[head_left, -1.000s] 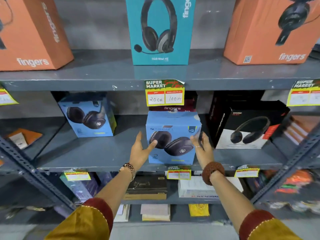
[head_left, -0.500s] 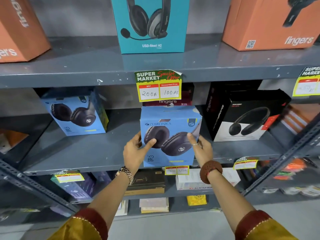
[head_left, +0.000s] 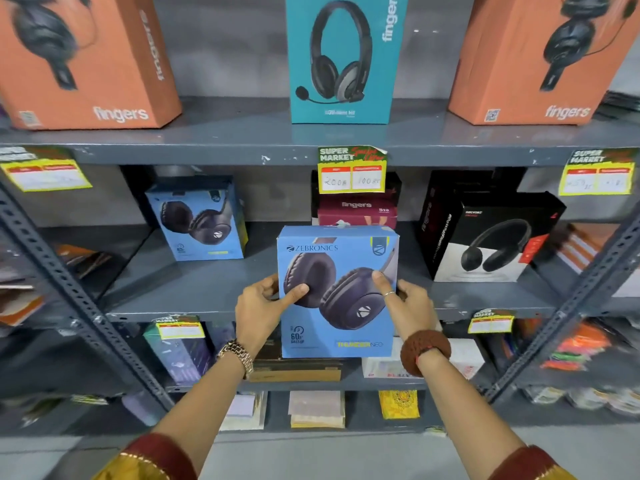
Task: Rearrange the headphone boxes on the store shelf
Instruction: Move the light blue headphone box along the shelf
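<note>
A blue Zebronics box (head_left: 337, 292) is being gripped at its sides by the left hand (head_left: 258, 311) and right hand (head_left: 412, 306), fingers closed around it, in front of the middle shelf (head_left: 207, 289). Its new place is judged still pending; a matching blue box (head_left: 201, 220) is standing far left.

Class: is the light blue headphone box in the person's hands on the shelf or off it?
Off. Both hands hold the box, whose bottom hangs below the shelf edge.

Upright blue Zebronics headphone box (head_left: 337, 292), front-facing, before the middle shelf (head_left: 194, 289).
</note>
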A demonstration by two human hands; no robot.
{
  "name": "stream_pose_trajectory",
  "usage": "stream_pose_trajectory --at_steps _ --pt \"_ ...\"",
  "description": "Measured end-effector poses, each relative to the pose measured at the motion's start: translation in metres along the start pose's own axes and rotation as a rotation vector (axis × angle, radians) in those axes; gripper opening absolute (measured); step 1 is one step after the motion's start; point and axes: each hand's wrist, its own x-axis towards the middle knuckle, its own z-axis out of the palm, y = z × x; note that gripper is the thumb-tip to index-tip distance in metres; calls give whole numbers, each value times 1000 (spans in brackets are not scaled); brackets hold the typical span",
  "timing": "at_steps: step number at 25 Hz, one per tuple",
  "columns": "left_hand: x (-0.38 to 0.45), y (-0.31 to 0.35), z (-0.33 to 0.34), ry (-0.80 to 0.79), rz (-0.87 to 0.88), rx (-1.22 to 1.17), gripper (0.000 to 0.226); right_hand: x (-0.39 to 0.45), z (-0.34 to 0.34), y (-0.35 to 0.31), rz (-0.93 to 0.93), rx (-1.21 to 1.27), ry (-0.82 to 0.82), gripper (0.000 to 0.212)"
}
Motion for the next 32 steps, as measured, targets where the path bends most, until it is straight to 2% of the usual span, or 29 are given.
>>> stream_pose_trajectory --at_steps 3,5,7,8,11,14,17,21,25,28,30,32 --pt "10 -16 -47 21 -26 -39 46 -10 42 -20 -19 8 -60 52" --pt "27 -33 -84 37 -42 -83 41 -11 86 -32 -19 36 -129 51" --pt "49 -49 -121 44 -54 -117 33 -13 133 -44 -28 78 -186 76" --pt "62 -58 -139 47 -62 -133 33 -13 158 -51 -26 105 -205 80" --pt "99 -85 -187 68 -78 -151 40 -14 224 -77 -31 177 -242 59" --pt "133 -110 -224 69 -74 -147 38 -7 276 -98 6 221 -291 61" --pt "166 -131 -248 61 -81 -148 41 2 315 -110 33 248 -313 48" --pt "192 -150 -257 57 -94 -134 36 10 342 -111 61 256 -307 51" --pt "203 -158 -255 45 -88 -141 36 15 346 -109 23 263 -305 30" --pt "203 -161 -253 47 -105 -135 38 16 346 -102 8 255 -323 41" --pt "196 -168 -252 55 -118 -153 48 17 342 -95 32 258 -316 53" --pt "181 -175 -242 110 -165 -214 75 17 327 -84 72 275 -278 58"
